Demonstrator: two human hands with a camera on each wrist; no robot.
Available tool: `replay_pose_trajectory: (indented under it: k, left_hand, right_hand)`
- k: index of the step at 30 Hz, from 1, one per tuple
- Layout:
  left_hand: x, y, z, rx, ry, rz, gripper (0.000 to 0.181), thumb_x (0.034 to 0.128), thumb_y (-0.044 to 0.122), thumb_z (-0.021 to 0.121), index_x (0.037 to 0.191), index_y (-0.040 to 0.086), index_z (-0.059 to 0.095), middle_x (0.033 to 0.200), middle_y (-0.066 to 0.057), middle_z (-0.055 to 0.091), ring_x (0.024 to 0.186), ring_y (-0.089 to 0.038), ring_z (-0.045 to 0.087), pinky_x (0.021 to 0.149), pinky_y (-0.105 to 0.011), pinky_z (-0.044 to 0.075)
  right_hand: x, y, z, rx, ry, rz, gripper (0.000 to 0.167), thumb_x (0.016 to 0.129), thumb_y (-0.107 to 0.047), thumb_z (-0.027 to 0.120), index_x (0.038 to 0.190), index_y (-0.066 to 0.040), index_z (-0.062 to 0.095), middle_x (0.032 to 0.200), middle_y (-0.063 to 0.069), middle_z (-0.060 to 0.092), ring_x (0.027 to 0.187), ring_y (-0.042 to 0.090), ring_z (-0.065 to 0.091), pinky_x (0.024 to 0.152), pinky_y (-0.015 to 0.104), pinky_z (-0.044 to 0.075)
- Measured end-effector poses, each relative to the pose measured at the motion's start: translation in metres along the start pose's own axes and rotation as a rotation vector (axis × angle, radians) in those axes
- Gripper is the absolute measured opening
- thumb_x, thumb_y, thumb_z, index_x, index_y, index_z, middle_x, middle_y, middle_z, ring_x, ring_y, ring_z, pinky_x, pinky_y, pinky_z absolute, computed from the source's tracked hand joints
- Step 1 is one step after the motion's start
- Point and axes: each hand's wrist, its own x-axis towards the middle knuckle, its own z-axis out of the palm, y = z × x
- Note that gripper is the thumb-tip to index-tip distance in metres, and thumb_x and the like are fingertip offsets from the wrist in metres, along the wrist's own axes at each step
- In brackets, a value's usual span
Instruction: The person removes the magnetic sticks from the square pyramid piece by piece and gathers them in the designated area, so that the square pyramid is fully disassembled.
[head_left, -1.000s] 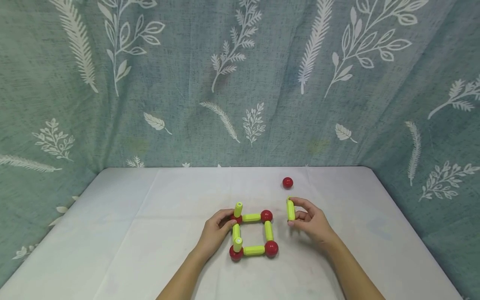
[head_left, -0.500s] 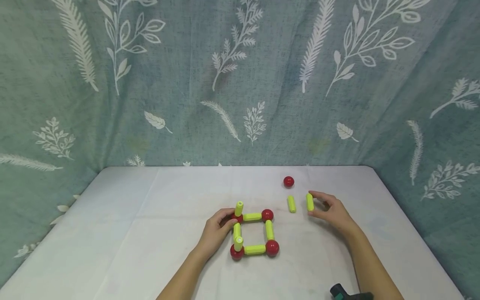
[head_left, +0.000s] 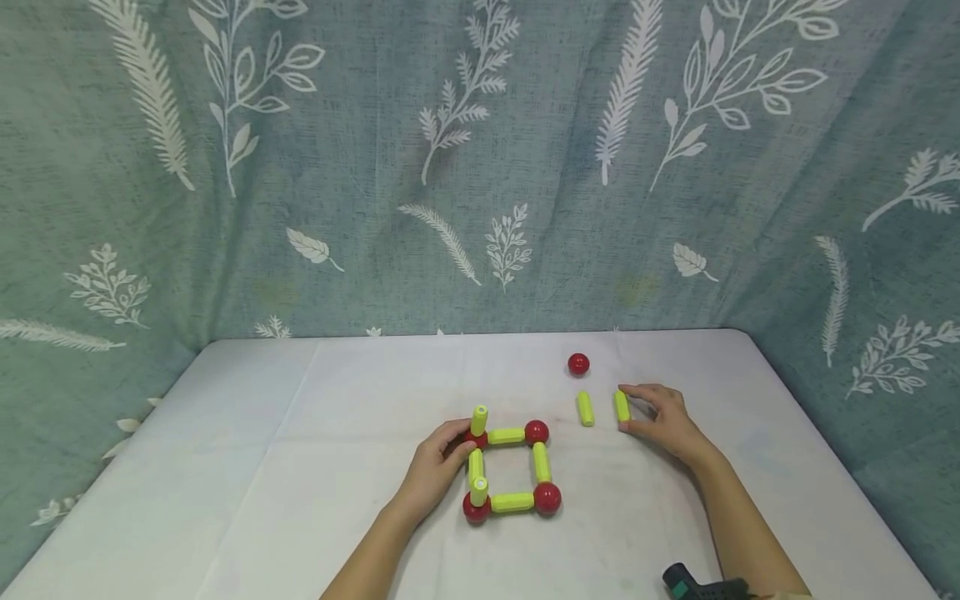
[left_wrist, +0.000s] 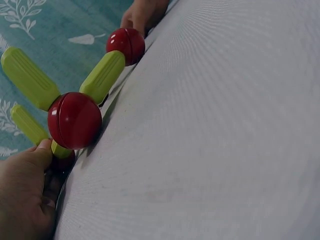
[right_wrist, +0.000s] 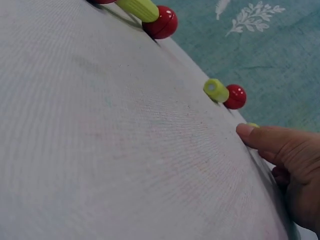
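While holding a square frame (head_left: 542, 462) of yellow-green sticks (head_left: 513, 502) and red balls (head_left: 547, 499) with the left hand (head_left: 432, 463), has that grip curled around the far left corner ball (head_left: 478, 439). With the right hand (head_left: 664, 422), pinches a loose stick (head_left: 622, 407) by its two ends, grip spread just to its length, to the right of the frame. Shows a second loose stick (head_left: 586, 409) between, and a lone red ball (head_left: 578, 364) farther back on the white desk (head_left: 300, 483).
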Motion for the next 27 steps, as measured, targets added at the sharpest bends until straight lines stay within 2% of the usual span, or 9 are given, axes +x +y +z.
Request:
replay_pose_trajectory:
  k: [5,10,15,17,23,25,27]
  left_hand:
    - [0.004,-0.017,0.003,0.022,-0.003,0.017,0.035,0.0912,0.018,0.062,0.126,0.015,0.058,0.124,0.0,0.059,0.119,-0.017,0.054,0.1,-0.033,0.044]
    - [0.005,-0.021,0.003,0.022,0.008,0.047,0.033,0.0896,0.022,0.064,0.122,0.018,0.06,0.119,0.004,0.061,0.113,-0.015,0.056,0.096,-0.029,0.047]
    - [0.004,-0.02,0.003,0.021,0.027,0.051,0.032,0.0891,0.022,0.065,0.12,0.016,0.061,0.117,0.003,0.061,0.111,-0.016,0.057,0.096,-0.03,0.047]
    - [0.004,-0.019,0.003,0.027,0.039,0.049,0.032,0.0891,0.022,0.064,0.12,0.015,0.061,0.117,0.002,0.061,0.11,-0.016,0.057,0.095,-0.031,0.047]
    - [0.004,-0.019,0.002,0.077,0.15,0.041,0.032,0.0892,0.02,0.064,0.12,0.01,0.059,0.116,-0.001,0.06,0.107,-0.018,0.059,0.092,-0.031,0.049]
    - [0.004,-0.019,0.002,0.093,0.184,0.028,0.033,0.0896,0.02,0.064,0.121,0.009,0.059,0.116,-0.002,0.059,0.105,-0.017,0.06,0.09,-0.029,0.05]
    - [0.004,-0.018,0.002,0.097,0.206,0.01,0.034,0.0892,0.019,0.065,0.121,0.008,0.058,0.115,-0.003,0.059,0.103,-0.018,0.06,0.088,-0.028,0.051]
  right_hand:
    - [-0.001,-0.001,-0.001,-0.003,-0.012,0.018,0.066,0.079,-0.028,0.076,0.136,-0.006,0.049,0.137,0.024,0.04,0.131,0.044,0.015,0.101,0.066,0.026]
    - [-0.002,-0.003,-0.003,0.045,-0.009,0.036,0.075,0.077,-0.029,0.078,0.139,-0.007,0.044,0.141,0.022,0.038,0.134,0.044,0.018,0.105,0.063,0.024]
    - [-0.004,-0.003,-0.004,0.131,0.042,-0.039,0.071,0.078,-0.02,0.078,0.137,0.0,0.044,0.139,0.023,0.041,0.132,0.043,0.032,0.109,0.056,0.026]
    - [-0.005,-0.006,-0.003,0.123,0.053,-0.078,0.067,0.079,-0.016,0.076,0.135,0.002,0.045,0.137,0.025,0.042,0.129,0.044,0.036,0.108,0.055,0.029]
    - [-0.009,-0.022,0.007,0.055,0.055,-0.148,0.057,0.08,-0.014,0.075,0.131,-0.001,0.052,0.131,0.02,0.049,0.122,0.039,0.043,0.101,0.056,0.038]
    - [-0.01,-0.03,0.012,0.076,0.073,-0.2,0.052,0.08,-0.013,0.075,0.127,-0.001,0.056,0.126,0.018,0.054,0.113,0.035,0.05,0.096,0.051,0.043]
    - [-0.012,-0.038,0.017,0.105,0.088,-0.256,0.047,0.08,-0.012,0.075,0.123,-0.002,0.059,0.118,0.014,0.06,0.102,0.027,0.056,0.089,0.041,0.049]
